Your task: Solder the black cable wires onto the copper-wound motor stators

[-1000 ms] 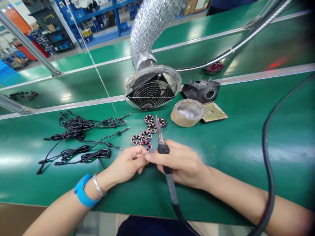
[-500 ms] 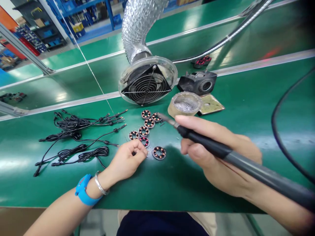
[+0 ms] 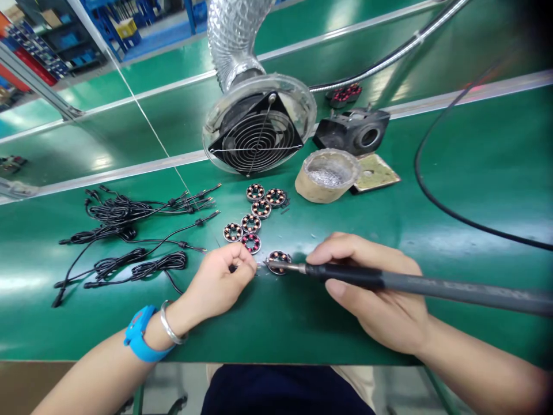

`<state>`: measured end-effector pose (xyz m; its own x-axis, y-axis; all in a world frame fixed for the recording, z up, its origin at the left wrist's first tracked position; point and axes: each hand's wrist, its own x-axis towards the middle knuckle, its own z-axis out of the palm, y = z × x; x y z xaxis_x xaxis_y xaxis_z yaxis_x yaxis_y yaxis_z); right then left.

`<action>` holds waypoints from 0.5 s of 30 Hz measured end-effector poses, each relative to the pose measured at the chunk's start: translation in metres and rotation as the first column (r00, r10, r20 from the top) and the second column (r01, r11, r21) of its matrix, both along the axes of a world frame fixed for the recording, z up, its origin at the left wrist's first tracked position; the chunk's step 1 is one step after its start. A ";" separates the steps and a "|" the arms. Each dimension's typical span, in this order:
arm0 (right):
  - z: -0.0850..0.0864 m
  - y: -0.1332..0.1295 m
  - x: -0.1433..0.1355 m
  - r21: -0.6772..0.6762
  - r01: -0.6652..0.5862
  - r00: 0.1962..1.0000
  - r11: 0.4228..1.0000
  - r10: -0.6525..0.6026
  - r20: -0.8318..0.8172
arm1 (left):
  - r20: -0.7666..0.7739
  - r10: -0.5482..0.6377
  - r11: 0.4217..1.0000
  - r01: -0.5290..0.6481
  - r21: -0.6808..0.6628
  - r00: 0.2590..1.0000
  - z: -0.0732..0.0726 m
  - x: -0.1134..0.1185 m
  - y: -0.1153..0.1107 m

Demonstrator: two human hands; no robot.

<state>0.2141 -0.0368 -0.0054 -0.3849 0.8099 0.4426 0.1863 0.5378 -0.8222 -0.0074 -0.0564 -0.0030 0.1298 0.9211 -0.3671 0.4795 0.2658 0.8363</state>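
— What is at the far left of the green bench (image 3: pixel 475 202)?
— Black cables (image 3: pixel 114 213), some coiled and some stretched out, with their thin ends pointing right.

— And next to them?
— The left hand (image 3: pixel 222 276), a blue band (image 3: pixel 141 334) and a silver bangle (image 3: pixel 169 324) at its wrist. Thumb and forefinger are pinched together on a thin wire-like piece (image 3: pixel 258 267), mostly hidden by the fingers.

— What lies beyond that hand?
— A cluster of ring-shaped coil parts (image 3: pixel 261 208), one of them with red windings. Behind them, a round fan hood (image 3: pixel 258 144) hangs from a silver duct (image 3: pixel 235 40).

— Where is the separate coil ring (image 3: pixel 279 255)?
— Flat on the bench, just right of the left fingertips. The iron's metal tip passes over it, pointing left; I can't tell whether they touch.

— Further right?
— A round tub (image 3: pixel 327 176) of silvery bits, with a black housing (image 3: pixel 356 131) and a square pad (image 3: pixel 377 172) close by. Nearer the person, the right hand (image 3: pixel 375 294) has its fingers wrapped round the dark handle of the soldering iron (image 3: pixel 406 282), which lies nearly level.
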 end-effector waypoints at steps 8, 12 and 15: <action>0.001 0.001 -0.003 0.018 -0.019 1.000 1.000 0.019 -0.001 | -0.006 -0.005 1.000 0.005 0.003 1.000 -0.001 0.000 0.000; 0.001 0.000 -0.001 0.004 -0.053 0.999 0.999 0.053 0.006 | -0.014 -0.014 1.000 0.014 0.007 1.000 0.001 0.001 0.000; 0.001 -0.002 -0.001 0.003 -0.080 0.997 0.997 0.080 -0.001 | -0.029 -0.019 1.000 0.019 0.014 0.999 0.003 0.002 0.000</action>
<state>0.2133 -0.0383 -0.0043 -0.4483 0.7749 0.4456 0.1417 0.5539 -0.8205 -0.0051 -0.0561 -0.0005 0.1367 0.9237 -0.3579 0.5087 0.2445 0.8255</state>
